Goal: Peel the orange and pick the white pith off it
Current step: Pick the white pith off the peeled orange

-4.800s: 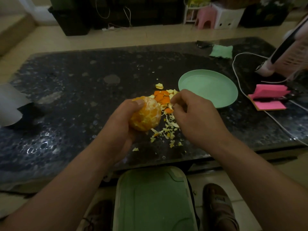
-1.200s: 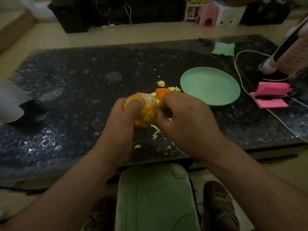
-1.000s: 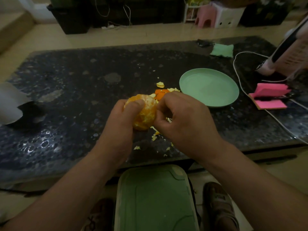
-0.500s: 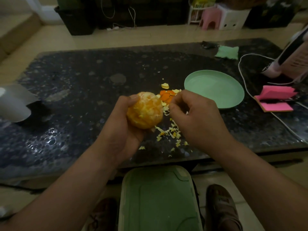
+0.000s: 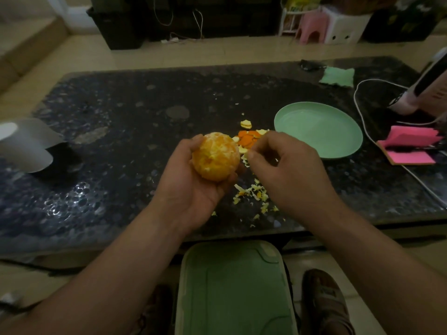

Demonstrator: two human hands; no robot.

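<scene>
- The peeled orange [image 5: 216, 157] sits in my left hand [image 5: 191, 187], held above the near part of the dark speckled table [image 5: 121, 122]. My palm cups it from below and my fingers curl round its left and far sides. Pale patches of pith show on the side facing me.
- My right hand [image 5: 285, 170] hangs just right of the fruit, not touching it. Its fingers are curled in and the thumb and forefinger meet tip to tip. I cannot tell whether a shred of pith is between them.
- Under and between my hands, pith scraps [image 5: 254, 193] lie scattered on the tabletop; my right wrist hides part of them.
- Just beyond the orange lie orange peel pieces [image 5: 248, 139], partly covered by my right fingertips, with one yellowish piece [image 5: 246, 124] a little farther off.
- A mint-green plate [image 5: 319, 130] sits right of the peel, close to my right hand.
- Farther right, a white cable [image 5: 362, 122] loops past the plate toward a pad of pink sticky notes [image 5: 408, 147]; a green cloth [image 5: 337, 77] lies at the far edge.
- At the left edge is a curled white sheet [image 5: 26, 143].
- Below the table's near edge are a green plastic stool [image 5: 234, 286] and my sandalled foot [image 5: 324, 301].
</scene>
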